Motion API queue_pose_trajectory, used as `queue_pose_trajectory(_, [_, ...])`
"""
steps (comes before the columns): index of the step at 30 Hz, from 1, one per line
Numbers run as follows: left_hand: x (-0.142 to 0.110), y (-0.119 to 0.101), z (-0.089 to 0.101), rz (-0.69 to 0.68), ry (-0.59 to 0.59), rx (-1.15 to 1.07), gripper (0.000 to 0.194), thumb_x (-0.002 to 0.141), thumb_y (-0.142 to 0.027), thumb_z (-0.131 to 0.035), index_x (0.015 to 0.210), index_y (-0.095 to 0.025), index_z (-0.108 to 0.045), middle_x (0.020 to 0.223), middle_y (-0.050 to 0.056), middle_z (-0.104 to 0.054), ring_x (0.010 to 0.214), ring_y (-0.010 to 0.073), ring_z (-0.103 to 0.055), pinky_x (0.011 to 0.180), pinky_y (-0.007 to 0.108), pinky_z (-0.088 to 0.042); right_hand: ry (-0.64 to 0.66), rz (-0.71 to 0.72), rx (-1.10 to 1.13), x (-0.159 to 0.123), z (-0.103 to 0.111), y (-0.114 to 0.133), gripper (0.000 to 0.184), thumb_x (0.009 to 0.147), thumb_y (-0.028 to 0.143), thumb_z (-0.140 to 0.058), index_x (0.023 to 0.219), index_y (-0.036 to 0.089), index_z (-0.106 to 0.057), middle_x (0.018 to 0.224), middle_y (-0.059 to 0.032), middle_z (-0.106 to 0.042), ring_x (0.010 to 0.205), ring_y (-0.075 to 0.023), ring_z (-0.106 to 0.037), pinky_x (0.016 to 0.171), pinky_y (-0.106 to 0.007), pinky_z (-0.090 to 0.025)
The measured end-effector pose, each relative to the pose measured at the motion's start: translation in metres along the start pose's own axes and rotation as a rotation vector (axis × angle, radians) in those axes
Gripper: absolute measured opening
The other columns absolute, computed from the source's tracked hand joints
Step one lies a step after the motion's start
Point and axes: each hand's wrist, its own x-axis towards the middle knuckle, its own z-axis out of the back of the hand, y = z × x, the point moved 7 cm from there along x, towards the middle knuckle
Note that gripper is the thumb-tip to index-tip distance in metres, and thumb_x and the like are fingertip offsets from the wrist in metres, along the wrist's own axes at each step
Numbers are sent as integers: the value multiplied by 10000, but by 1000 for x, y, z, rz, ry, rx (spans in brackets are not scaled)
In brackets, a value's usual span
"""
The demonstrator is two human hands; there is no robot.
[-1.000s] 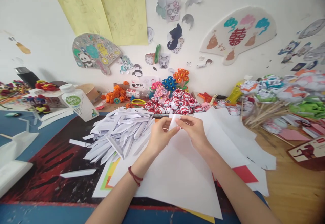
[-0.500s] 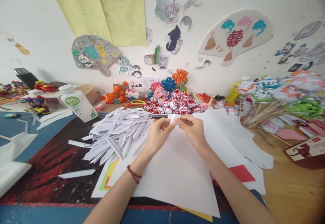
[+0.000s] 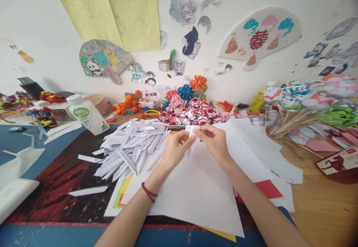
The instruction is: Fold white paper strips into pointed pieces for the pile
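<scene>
Between the fingertips of both hands is a small folded piece of white paper (image 3: 191,130). My left hand (image 3: 176,148) pinches it from the left, thumb toward me. From the right, my right hand (image 3: 213,141) grips it with thumb and forefinger. Both hands are over a large white paper sheet (image 3: 192,198), which lies on other sheets with green, orange and yellow edges showing. Left of my hands is a heap of folded white paper strips (image 3: 137,142). One loose folded strip (image 3: 88,191) rests apart on the dark mat.
A white glue bottle (image 3: 88,114) leans behind the heap. Red-and-white paper flowers (image 3: 195,112) are piled by the wall. At the right, paper flowers on sticks (image 3: 304,97) lie bunched near a red sheet (image 3: 269,190). A white block-like object (image 3: 16,198) is at the left edge.
My hands stay close together, and the fingers have shifted slightly on the folded paper, which shows a little more. The view has turned slightly.
</scene>
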Motion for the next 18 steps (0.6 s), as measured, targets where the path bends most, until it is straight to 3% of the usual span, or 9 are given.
queue_pose_trajectory(7, [0,-2,-1,34,55,-12,336,867,-420,-514,844,-125,-671,784,51,-669,720,146,-591,617,217,-421,54,17,12,1,-3,1,238,773,401,-670,739,167,-644,732,-14,-599,552,-114,-537,530,-245,-447])
queue_pose_trajectory(11, [0,-7,4,14,-17,-11,311,861,-418,-530,866,-135,-656,840,46,-672,744,140,-589,631,214,-422,91,15,49,0,-5,2,219,778,388,-669,769,169,-656,761,-16,-593,557,-110,-535,521,-243,-456])
queue_pose_trajectory(18, [-2,-13,9,-33,-85,20,293,856,-418,-544,793,-143,-628,758,17,-645,674,113,-549,622,211,-411,101,22,87,-1,-6,4,195,773,365,-679,750,173,-656,731,-3,-566,551,-104,-519,503,-237,-452])
